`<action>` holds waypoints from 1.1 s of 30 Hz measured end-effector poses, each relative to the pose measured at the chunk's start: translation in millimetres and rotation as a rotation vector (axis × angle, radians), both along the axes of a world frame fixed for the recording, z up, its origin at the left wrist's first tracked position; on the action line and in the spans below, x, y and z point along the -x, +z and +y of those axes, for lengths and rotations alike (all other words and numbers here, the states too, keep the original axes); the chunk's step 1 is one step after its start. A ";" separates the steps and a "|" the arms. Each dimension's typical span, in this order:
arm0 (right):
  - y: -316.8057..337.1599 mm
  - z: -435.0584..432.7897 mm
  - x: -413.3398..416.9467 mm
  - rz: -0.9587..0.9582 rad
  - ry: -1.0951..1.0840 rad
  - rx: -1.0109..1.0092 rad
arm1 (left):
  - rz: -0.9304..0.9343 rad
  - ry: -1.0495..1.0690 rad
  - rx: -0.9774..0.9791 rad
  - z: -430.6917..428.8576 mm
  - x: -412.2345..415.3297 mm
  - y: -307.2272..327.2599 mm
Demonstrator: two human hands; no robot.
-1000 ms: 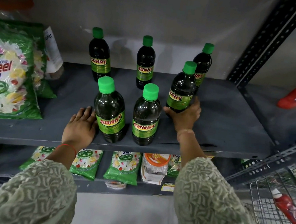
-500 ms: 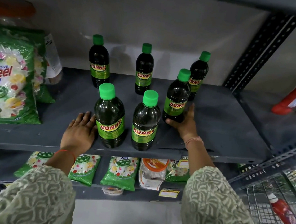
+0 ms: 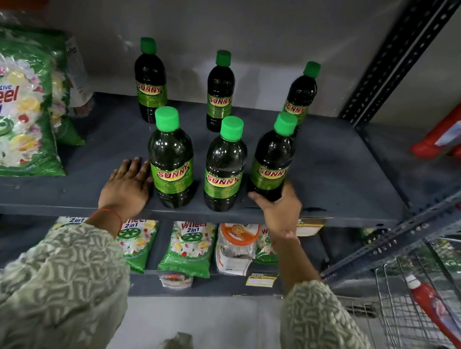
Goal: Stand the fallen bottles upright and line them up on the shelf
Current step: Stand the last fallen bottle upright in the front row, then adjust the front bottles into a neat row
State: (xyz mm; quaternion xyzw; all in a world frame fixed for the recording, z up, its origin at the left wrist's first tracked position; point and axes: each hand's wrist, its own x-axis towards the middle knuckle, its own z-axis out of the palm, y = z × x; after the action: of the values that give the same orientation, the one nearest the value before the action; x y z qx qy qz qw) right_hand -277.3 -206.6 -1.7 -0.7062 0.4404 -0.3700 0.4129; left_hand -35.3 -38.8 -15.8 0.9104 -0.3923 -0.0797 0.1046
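Several dark bottles with green caps and green "SUNNY" labels stand upright on the grey shelf (image 3: 335, 184), in a back row and a front row. My right hand (image 3: 278, 207) grips the base of the front right bottle (image 3: 272, 161), which stands close to the shelf's front edge. The front middle bottle (image 3: 224, 168) and front left bottle (image 3: 172, 160) stand beside it. My left hand (image 3: 126, 187) lies flat on the shelf, fingers together, its side touching the front left bottle. Behind stand the back left bottle (image 3: 149, 82), back middle bottle (image 3: 220, 91) and back right bottle (image 3: 302, 94).
Green "Wheel 2 in 1" detergent bags (image 3: 10, 108) fill the shelf's left end. More small bags (image 3: 188, 246) and a jar (image 3: 235, 245) sit on the lower shelf. A slotted upright post (image 3: 390, 57) borders the right side. Red bottles (image 3: 459, 123) lie beyond it. A wire basket (image 3: 418, 319) stands at lower right.
My right hand has pulled the front right bottle forward toward the shelf edge, level with the other two front bottles. My left hand has stayed by the front left bottle.
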 end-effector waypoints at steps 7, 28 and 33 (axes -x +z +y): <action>-3.2 21.8 18.6 -0.002 -0.010 0.008 | -0.011 -0.013 0.019 0.2 -2.7 -3.7; -10.1 -0.8 37.6 0.141 0.018 0.092 | 0.377 0.254 0.701 -50.5 159.4 6.2; -9.1 -32.6 71.4 0.101 -0.060 0.069 | 0.340 0.239 0.716 -60.3 163.1 8.9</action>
State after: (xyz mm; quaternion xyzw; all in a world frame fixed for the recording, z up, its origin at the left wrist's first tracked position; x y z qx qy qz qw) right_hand -348.7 -239.2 -10.8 -0.7244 0.4685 -0.3610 0.3541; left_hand -198.3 -99.0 -6.9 0.8295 -0.2640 -0.0750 0.4863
